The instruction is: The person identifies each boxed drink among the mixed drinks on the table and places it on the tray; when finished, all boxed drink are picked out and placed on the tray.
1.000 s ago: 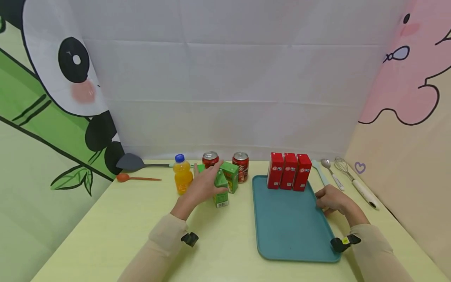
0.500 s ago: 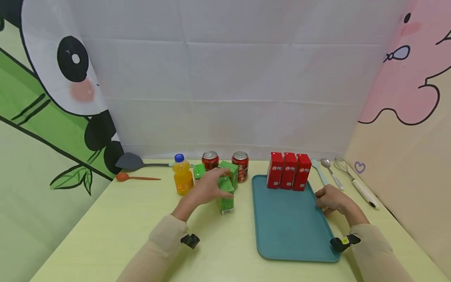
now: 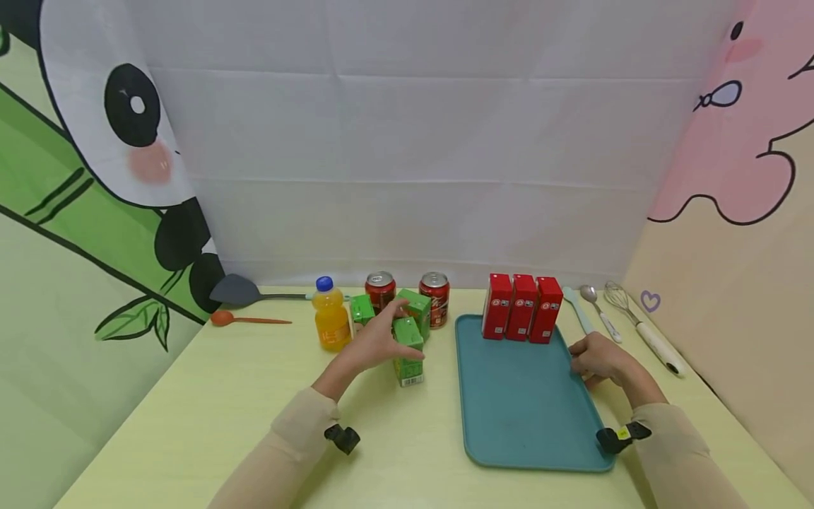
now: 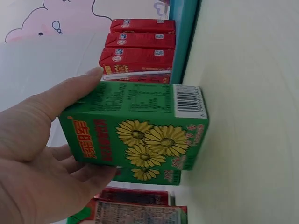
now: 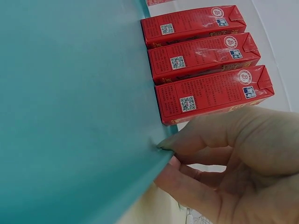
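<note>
My left hand (image 3: pixel 374 342) holds a green drink carton (image 3: pixel 408 367) upright, thumb on one side and fingers on the other. In the left wrist view, yellow flowers and a barcode mark this carton (image 4: pixel 145 130). Close behind it stands a second green carton (image 3: pixel 416 308); a third green carton (image 3: pixel 362 309) is at the hand's far left. With thumb and fingers, my right hand (image 3: pixel 600 358) pinches the right rim of the teal tray (image 3: pixel 528 417). Three red drink cartons (image 5: pixel 205 56) stand in a row at the tray's far end.
An orange juice bottle (image 3: pixel 332 322) and two red cans, a left can (image 3: pixel 380 286) and a right can (image 3: pixel 435 300), stand around the green cartons. A spatula (image 3: pixel 235 291) and orange spoon (image 3: pixel 251 321) lie left. Right of the tray lie a metal spoon (image 3: pixel 600 311), a whisk (image 3: pixel 658 346) and a light-blue utensil (image 3: pixel 577 309).
Between the oldest frame and the middle one, my left hand brought the green carton slightly right and nearer to me. Since then it has hardly moved. The right hand and tray stay put.
</note>
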`<state>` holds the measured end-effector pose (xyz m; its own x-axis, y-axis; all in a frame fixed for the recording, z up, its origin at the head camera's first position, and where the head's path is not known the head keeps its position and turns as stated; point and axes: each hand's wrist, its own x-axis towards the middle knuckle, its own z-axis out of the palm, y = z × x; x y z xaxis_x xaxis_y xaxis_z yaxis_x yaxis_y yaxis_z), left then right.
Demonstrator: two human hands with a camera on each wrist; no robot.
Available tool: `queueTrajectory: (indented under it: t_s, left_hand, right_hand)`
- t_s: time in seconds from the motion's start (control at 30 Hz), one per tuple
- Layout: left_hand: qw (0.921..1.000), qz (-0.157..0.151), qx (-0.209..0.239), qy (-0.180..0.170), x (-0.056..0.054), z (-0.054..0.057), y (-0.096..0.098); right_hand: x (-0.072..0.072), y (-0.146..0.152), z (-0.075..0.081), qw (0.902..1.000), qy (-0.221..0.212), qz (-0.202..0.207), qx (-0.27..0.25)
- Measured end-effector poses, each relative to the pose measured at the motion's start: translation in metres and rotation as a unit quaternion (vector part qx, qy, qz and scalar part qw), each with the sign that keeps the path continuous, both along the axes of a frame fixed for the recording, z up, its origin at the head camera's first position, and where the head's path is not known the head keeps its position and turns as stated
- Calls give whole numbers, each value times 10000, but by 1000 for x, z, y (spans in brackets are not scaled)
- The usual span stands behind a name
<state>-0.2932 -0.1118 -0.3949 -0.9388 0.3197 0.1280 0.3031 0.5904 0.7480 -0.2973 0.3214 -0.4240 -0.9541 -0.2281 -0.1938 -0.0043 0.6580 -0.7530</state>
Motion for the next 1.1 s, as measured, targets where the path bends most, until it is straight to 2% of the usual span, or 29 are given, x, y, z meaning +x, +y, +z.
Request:
queueTrajectory:
  t_s: [0.27, 0.47, 0.6, 0.77, 0.93, 1.1]
  left_hand:
    - [9951, 15, 869, -476, -5, -12, -2]
    - [9902, -41, 1196, -726, -8, -17, -4]
    - [9879, -70, 1184, -1002, -7, -19, -7]
    - [9888, 5, 876, -1208, -8, -24, -9]
    - [9889, -83, 799, -1247, -12, -34, -11]
    - [9909, -269, 678, -1131, -13, -38, -16]
  right_hand:
    - [-2, 1, 3, 9999, -7, -39, 129]
    - [-3, 2, 2, 9999, -15, -41, 118]
    - [-1, 1, 0, 10000, 10, 41, 31]
    - [0, 0, 0, 10000, 14, 7, 17]
    - [0, 1, 0, 10000, 7, -10, 9]
    - [0, 1, -1, 10000, 24, -1, 16]
